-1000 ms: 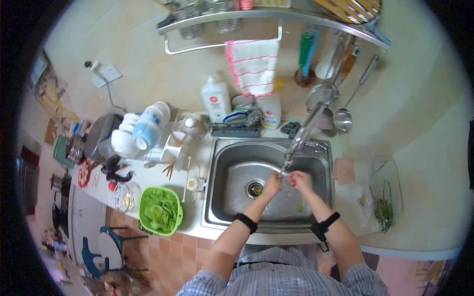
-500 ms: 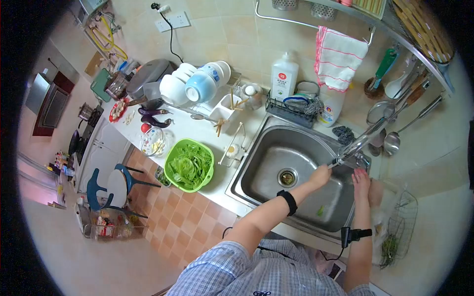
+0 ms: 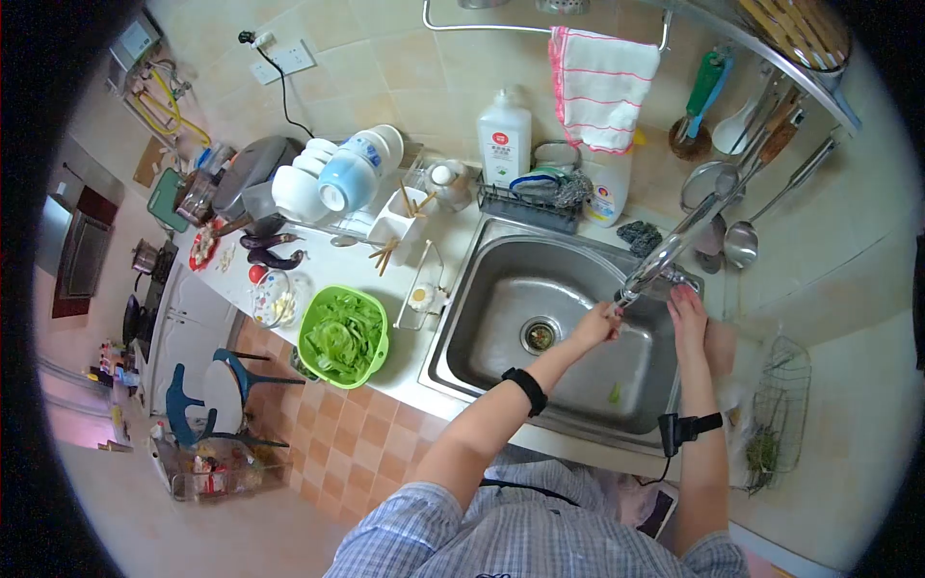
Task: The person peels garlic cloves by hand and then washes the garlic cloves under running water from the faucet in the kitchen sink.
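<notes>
The curled fingers of my left hand (image 3: 597,326) are right at the tip of the long metal faucet spout (image 3: 665,252), above the steel sink (image 3: 501,279). What they hold, if anything, I cannot tell. My right hand (image 3: 688,316) lies over the sink's right rim, fingers stretched out, with fingertips up at the faucet base (image 3: 682,277). Below, the basin holds a small green leaf scrap (image 3: 614,393) and a drain (image 3: 540,335) with bits in it. Black bands circle both forearms.
Left of the sink stand a green basin (image 3: 387,339) of lettuce, stacked bowls (image 3: 349,181), a chopstick holder (image 3: 395,223) and eggplants (image 3: 275,258). Behind it are a white bottle (image 3: 504,140) and a sponge rack (image 3: 528,210). Ladles (image 3: 742,245) hang right; a wire basket (image 3: 782,405) is beside my right arm.
The whole view has shifted, so the counter and sink sit further left. Both hands stay at the faucet, with the left still at the spout tip and the right by its base.
</notes>
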`<state>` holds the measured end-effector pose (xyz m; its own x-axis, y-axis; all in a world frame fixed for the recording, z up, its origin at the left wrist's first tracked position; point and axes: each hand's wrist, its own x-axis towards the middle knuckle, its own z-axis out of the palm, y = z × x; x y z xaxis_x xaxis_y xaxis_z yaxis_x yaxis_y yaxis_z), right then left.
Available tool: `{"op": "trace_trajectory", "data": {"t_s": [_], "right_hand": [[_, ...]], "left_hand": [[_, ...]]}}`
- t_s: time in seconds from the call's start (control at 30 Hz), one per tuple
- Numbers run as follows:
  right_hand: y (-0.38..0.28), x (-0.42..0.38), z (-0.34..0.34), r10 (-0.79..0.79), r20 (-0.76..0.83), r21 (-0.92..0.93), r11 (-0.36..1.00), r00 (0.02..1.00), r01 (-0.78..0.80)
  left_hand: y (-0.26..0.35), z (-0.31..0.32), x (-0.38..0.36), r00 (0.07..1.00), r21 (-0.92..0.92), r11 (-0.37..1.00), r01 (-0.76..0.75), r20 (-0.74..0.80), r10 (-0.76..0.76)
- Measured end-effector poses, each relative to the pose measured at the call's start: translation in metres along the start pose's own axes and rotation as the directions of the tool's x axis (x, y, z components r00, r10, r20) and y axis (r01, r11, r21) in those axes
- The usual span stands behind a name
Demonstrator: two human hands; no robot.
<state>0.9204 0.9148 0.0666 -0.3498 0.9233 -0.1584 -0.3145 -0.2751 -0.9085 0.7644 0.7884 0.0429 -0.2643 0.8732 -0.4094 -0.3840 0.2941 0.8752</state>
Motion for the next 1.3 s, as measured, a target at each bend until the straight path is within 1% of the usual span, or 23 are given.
{"op": "trace_trajectory", "data": {"t_s": [0.1, 0.17, 0.2, 0.23, 0.27, 0.3, 0.33, 0.4, 0.43, 0.47, 0.5, 0.53, 0.6, 0.73, 0.8, 0.83, 0.97, 1.0, 1.07, 1.1, 1.13, 1.17, 1.3], "right_hand": [[0.001, 0.003, 0.001, 0.01, 0.039, -0.01, 1.0, 0.999, -0.009], [-0.001, 0.002, 0.003, 0.035, 0.055, -0.007, 0.999, 0.998, -0.035], [-0.003, 0.002, 0.003, 0.041, 0.019, -0.047, 0.998, 0.999, -0.04], [-0.002, 0.002, 0.006, 0.041, -0.019, -0.09, 0.995, 0.999, -0.042], [0.003, 0.002, 0.011, 0.051, -0.001, -0.089, 0.995, 0.999, -0.051], [0.006, 0.001, 0.014, 0.149, 0.072, -0.259, 0.958, 0.986, -0.125], [0.003, -0.003, 0.025, 0.249, 0.125, -0.427, 0.887, 0.96, -0.174], [0.006, -0.034, 0.06, 0.266, 0.275, -0.527, 0.846, 0.924, -0.086], [0.021, -0.037, 0.068, 0.262, 0.332, -0.56, 0.828, 0.906, -0.035], [0.033, -0.038, 0.072, 0.257, 0.417, -0.558, 0.829, 0.872, 0.022], [0.035, -0.044, 0.082, 0.268, 0.412, -0.564, 0.826, 0.871, 0.012], [0.035, -0.05, 0.091, 0.279, 0.406, -0.568, 0.823, 0.87, 0.001], [0.042, -0.051, 0.093, 0.271, 0.406, -0.53, 0.848, 0.873, -0.017], [0.05, -0.053, 0.083, 0.225, 0.373, -0.474, 0.88, 0.9, -0.024], [0.047, -0.056, 0.079, 0.188, 0.381, -0.475, 0.88, 0.905, 0.018], [0.042, -0.06, 0.079, 0.153, 0.397, -0.473, 0.879, 0.905, 0.059], [0.041, -0.061, 0.068, 0.155, 0.416, -0.433, 0.9, 0.896, 0.045], [0.041, -0.062, 0.066, 0.144, 0.388, -0.439, 0.897, 0.91, 0.045], [0.041, -0.066, 0.067, 0.167, 0.379, -0.346, 0.938, 0.91, -0.028], [0.041, -0.066, 0.067, 0.159, 0.362, -0.346, 0.938, 0.919, -0.026], [0.041, -0.065, 0.066, 0.157, 0.402, -0.344, 0.939, 0.902, -0.011], [0.04, -0.065, 0.067, 0.157, 0.445, -0.341, 0.94, 0.882, 0.005], [0.042, -0.068, 0.071, 0.16, 0.439, -0.311, 0.95, 0.884, -0.017]], "left_hand": [[0.002, 0.003, 0.009, 0.99, 0.218, 0.97, -0.109, 0.109, 0.086], [0.005, 0.005, 0.009, 0.972, 0.32, 0.918, -0.236, 0.068, 0.227], [0.011, 0.005, 0.003, 0.973, 0.322, 0.918, -0.229, 0.039, 0.229], [0.017, 0.007, -0.002, 0.985, 0.245, 0.956, -0.16, -0.029, 0.172], [0.023, 0.007, -0.006, 0.99, 0.16, 0.983, -0.095, -0.087, 0.11], [0.012, 0.003, 0.0, 0.948, 0.345, 0.902, -0.26, -0.087, 0.307], [0.011, 0.0, -0.002, 0.946, 0.346, 0.902, -0.259, -0.098, 0.31], [0.011, -0.004, -0.005, 0.927, 0.274, 0.932, -0.239, -0.221, 0.303], [0.015, -0.006, -0.012, 0.926, 0.273, 0.931, -0.24, -0.224, 0.304], [0.018, -0.009, -0.02, 0.94, 0.201, 0.951, -0.234, -0.202, 0.274], [0.019, -0.014, -0.025, 0.953, 0.129, 0.966, -0.223, -0.177, 0.244], [0.017, -0.019, -0.027, 0.952, 0.13, 0.966, -0.224, -0.181, 0.245], [0.02, -0.026, -0.032, 0.907, 0.344, 0.903, -0.259, -0.235, 0.35], [0.034, -0.026, -0.054, 0.911, 0.301, 0.904, -0.303, -0.187, 0.368], [0.044, -0.025, -0.063, 0.914, 0.36, 0.873, -0.33, -0.111, 0.391], [0.041, -0.026, -0.06, 0.922, 0.323, 0.889, -0.324, -0.103, 0.373], [0.036, -0.03, -0.052, 0.927, 0.32, 0.874, -0.367, 0.044, 0.373], [0.035, -0.029, -0.052, 0.928, 0.311, 0.875, -0.371, 0.076, 0.366], [0.034, -0.029, -0.05, 0.918, 0.266, 0.884, -0.385, 0.009, 0.397], [0.041, -0.028, -0.055, 0.919, 0.263, 0.884, -0.386, 0.029, 0.393], [0.053, -0.025, -0.064, 0.976, 0.241, 0.947, -0.213, 0.0, 0.22], [0.061, -0.024, -0.068, 0.999, 0.216, 0.976, -0.032, -0.03, 0.039], [0.06, -0.029, -0.068, 0.999, 0.172, 0.984, -0.047, -0.007, 0.049]]}}
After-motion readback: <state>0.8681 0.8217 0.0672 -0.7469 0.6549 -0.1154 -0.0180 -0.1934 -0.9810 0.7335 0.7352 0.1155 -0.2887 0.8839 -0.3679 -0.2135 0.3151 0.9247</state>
